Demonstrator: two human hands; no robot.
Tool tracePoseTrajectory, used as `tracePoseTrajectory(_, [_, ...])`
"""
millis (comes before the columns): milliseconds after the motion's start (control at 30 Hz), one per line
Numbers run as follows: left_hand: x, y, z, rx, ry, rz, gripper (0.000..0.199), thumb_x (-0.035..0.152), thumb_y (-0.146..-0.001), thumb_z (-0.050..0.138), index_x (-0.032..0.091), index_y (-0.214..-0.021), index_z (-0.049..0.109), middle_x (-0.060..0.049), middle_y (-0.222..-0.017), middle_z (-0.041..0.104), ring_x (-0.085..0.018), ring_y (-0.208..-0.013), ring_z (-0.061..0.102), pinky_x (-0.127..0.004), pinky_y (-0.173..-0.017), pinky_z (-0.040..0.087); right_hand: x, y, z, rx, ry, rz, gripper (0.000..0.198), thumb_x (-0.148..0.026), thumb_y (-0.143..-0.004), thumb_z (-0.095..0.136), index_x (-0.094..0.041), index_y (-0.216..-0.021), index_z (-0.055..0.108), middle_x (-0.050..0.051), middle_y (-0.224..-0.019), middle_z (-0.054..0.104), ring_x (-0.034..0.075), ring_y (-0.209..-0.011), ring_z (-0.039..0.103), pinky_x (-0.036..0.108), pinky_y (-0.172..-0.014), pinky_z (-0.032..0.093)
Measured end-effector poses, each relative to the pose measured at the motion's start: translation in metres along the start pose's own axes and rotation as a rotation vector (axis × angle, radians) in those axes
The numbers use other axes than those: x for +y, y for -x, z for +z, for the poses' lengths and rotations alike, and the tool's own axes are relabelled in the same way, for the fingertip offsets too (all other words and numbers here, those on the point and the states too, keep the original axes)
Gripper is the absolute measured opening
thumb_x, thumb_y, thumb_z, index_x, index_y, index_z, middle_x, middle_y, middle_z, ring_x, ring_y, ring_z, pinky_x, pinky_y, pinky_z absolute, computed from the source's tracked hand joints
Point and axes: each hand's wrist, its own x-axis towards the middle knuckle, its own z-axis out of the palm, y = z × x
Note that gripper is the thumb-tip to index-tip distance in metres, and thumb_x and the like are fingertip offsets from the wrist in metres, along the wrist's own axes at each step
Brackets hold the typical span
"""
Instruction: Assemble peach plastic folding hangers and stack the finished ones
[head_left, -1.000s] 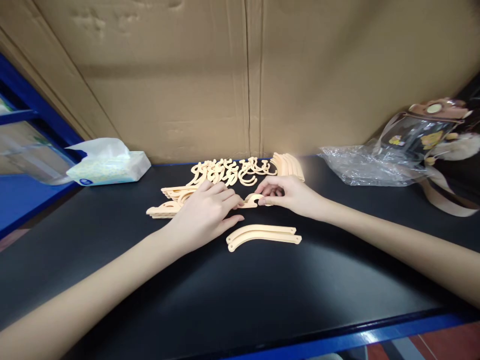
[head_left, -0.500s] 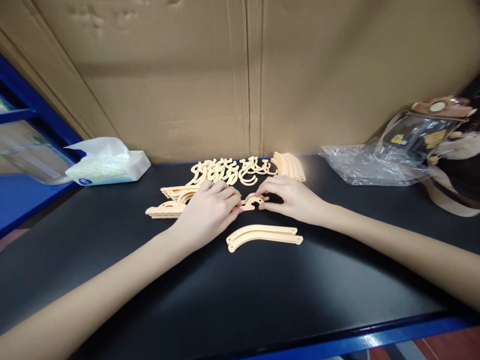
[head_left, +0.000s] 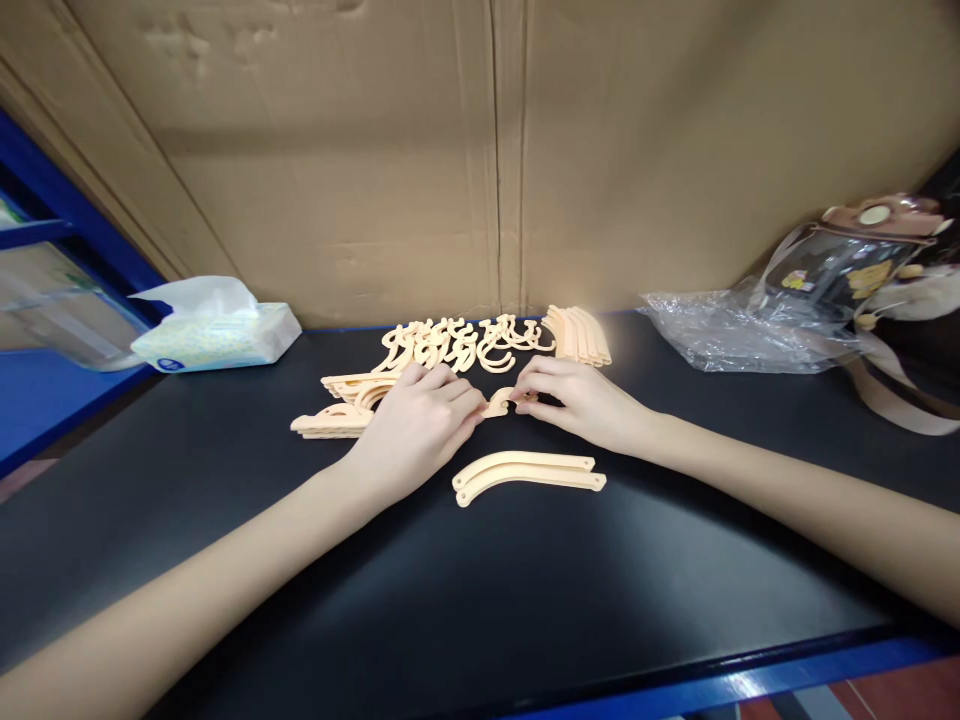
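Note:
Between my hands is a small cream hanger hook (head_left: 498, 403), curved, with both ends partly hidden by my fingers. My left hand (head_left: 424, 425) is closed, thumb and fingertips pinching the hook's left end. My right hand (head_left: 581, 395) pinches its right side between thumb and forefinger. Just in front of my hands, two curved hanger arms (head_left: 529, 470) lie side by side on the black table (head_left: 525, 590). A stack of cream hanger pieces (head_left: 330, 420) lies left of my left hand, partly covered by it.
Behind my hands lie several loose hooks (head_left: 442, 343) and a bundle of hanger arms (head_left: 577, 334). A tissue pack (head_left: 217, 332) stands at the left. On the right are a crumpled clear plastic bag (head_left: 742, 330) and a strapped bottle (head_left: 840, 265). A cardboard wall (head_left: 337, 160) closes the back.
My right fingers have shifted slightly left and closer over the hook, covering more of its right side. My left hand and the loose pieces stay nearly where they were.

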Motion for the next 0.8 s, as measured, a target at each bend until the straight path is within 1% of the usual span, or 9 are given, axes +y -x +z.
tracePoseTrajectory(233, [0.001,0.0,0.0,0.01,0.01,-0.005,0.024,0.026,-0.096,0.043,0.016,-0.091,0.064,-0.002,-0.084,0.067,-0.021,-0.081,0.054,-0.035,-0.074,0.034,-0.001,0.0,-0.003,0.003,0.063,-0.029,0.02,-0.027,-0.094,0.05,-0.014,-0.096,0.066,0.006,-0.095,0.061,0.017,-0.085,0.057,0.03,-0.078,0.045])
tracePoseTrajectory(400, [0.001,0.001,-0.003,0.018,0.011,0.003,0.021,0.024,-0.095,0.045,0.016,-0.09,0.064,-0.002,-0.086,0.068,-0.021,-0.081,0.055,-0.035,-0.073,0.033,-0.001,-0.006,-0.013,0.033,0.12,-0.034,0.02,-0.026,-0.093,0.051,-0.014,-0.096,0.066,0.006,-0.093,0.063,0.018,-0.088,0.057,0.03,-0.079,0.043])
tracePoseTrajectory(500, [-0.001,0.002,-0.005,0.026,0.004,0.005,0.021,0.023,-0.095,0.045,0.016,-0.09,0.064,-0.002,-0.086,0.068,-0.021,-0.083,0.055,-0.035,-0.072,0.033,0.001,-0.017,-0.019,0.017,0.184,-0.035,0.017,-0.022,-0.092,0.052,-0.013,-0.093,0.067,0.007,-0.092,0.063,0.019,-0.088,0.057,0.03,-0.078,0.042])
tracePoseTrajectory(600, [-0.003,0.003,-0.006,0.027,-0.003,0.01,0.021,0.022,-0.095,0.045,0.016,-0.089,0.065,-0.002,-0.087,0.069,-0.021,-0.083,0.056,-0.035,-0.071,0.032,0.004,-0.033,-0.022,-0.008,0.312,-0.009,0.019,-0.023,-0.091,0.052,-0.016,-0.092,0.069,0.006,-0.089,0.064,0.019,-0.085,0.057,0.03,-0.072,0.038])
tracePoseTrajectory(700, [-0.005,0.005,-0.005,0.05,0.002,0.042,0.021,0.022,-0.094,0.046,0.017,-0.09,0.066,-0.002,-0.092,0.069,-0.021,-0.085,0.056,-0.035,-0.071,0.032,0.005,-0.05,-0.019,-0.051,0.433,0.05,0.022,-0.028,-0.092,0.051,-0.019,-0.092,0.071,0.006,-0.095,0.066,0.019,-0.083,0.057,0.029,-0.068,0.034])
tracePoseTrajectory(800, [-0.005,0.008,-0.006,0.082,0.01,0.052,0.022,0.022,-0.094,0.045,0.017,-0.09,0.067,-0.002,-0.092,0.069,-0.021,-0.084,0.056,-0.034,-0.07,0.032,0.007,-0.065,-0.012,-0.098,0.461,0.081,0.021,-0.03,-0.09,0.055,-0.019,-0.089,0.073,0.007,-0.095,0.068,0.02,-0.084,0.058,0.03,-0.067,0.033])
